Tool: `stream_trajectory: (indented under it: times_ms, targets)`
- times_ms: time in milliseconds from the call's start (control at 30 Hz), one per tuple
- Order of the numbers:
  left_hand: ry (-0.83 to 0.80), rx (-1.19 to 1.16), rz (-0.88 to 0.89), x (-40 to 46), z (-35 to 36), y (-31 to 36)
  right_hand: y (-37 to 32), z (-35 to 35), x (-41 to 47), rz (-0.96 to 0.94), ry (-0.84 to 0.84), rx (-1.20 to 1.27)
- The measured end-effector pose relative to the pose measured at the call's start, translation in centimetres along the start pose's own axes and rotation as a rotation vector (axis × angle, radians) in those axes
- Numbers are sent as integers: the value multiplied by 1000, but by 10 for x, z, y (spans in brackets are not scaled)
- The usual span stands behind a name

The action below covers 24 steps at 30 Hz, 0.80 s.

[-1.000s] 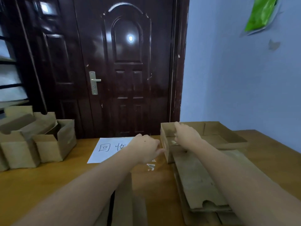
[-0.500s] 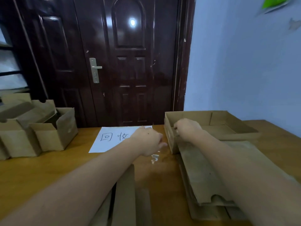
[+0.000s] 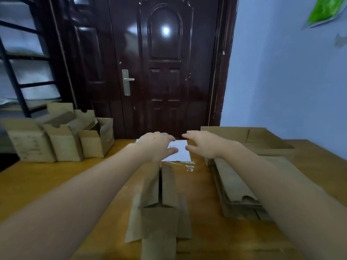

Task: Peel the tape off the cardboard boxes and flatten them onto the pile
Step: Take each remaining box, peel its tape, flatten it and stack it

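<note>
Wooden table (image 3: 56,184) fills the lower frame; dark panelled door (image 3: 165,72) centre top, blue wall (image 3: 281,81) upper right, black shelving (image 3: 18,72) upper left.

Pile of flattened cardboard (image 3: 236,190) at right of centre: brown, worn sheets stacked flat, long axis running from the lower right up toward the door. An open shallow box (image 3: 259,136) sits at its far end, open face up.

Partly collapsed box (image 3: 161,201) at lower centre: flaps splayed, a dark slit between two raised panels; long axis runs bottom edge to frame centre, pointing at the door.

Group of upright boxes (image 3: 62,139) at mid left, brown, tops open or notched, crowded together.

White sheet of paper (image 3: 178,152) lies flat at centre, beyond the collapsed box; writing mostly hidden. Scraps of clear tape (image 3: 188,167) lie just below it on the wood.

Left hand (image 3: 157,145) and right hand (image 3: 202,143) both over the paper, fingers extended and loose, grasping nothing; tips near each other, not touching.
</note>
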<state>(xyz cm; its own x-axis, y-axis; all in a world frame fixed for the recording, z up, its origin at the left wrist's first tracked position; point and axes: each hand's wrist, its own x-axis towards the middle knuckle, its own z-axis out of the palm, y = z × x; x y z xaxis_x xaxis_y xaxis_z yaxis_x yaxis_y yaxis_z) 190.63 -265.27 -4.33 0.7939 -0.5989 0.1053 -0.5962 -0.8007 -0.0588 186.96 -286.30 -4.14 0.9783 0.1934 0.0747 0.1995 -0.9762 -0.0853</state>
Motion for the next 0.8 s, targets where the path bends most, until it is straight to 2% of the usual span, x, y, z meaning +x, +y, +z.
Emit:
stream_trajectory:
  times_ms: [400,533,633,800]
  targets:
    - [-18,-145,3,-123,-3,-13,-97,-4,-90,-132,-17,31]
    - [0,-27,72,-145,6,0,-111,14,-106,-162,-71,37]
    - [27,-206,72,-157,15,6,-115,28,-113,-214,-101,102]
    - [36,-177,126,-165,22,15,-110,41,-120,-212,-66,140]
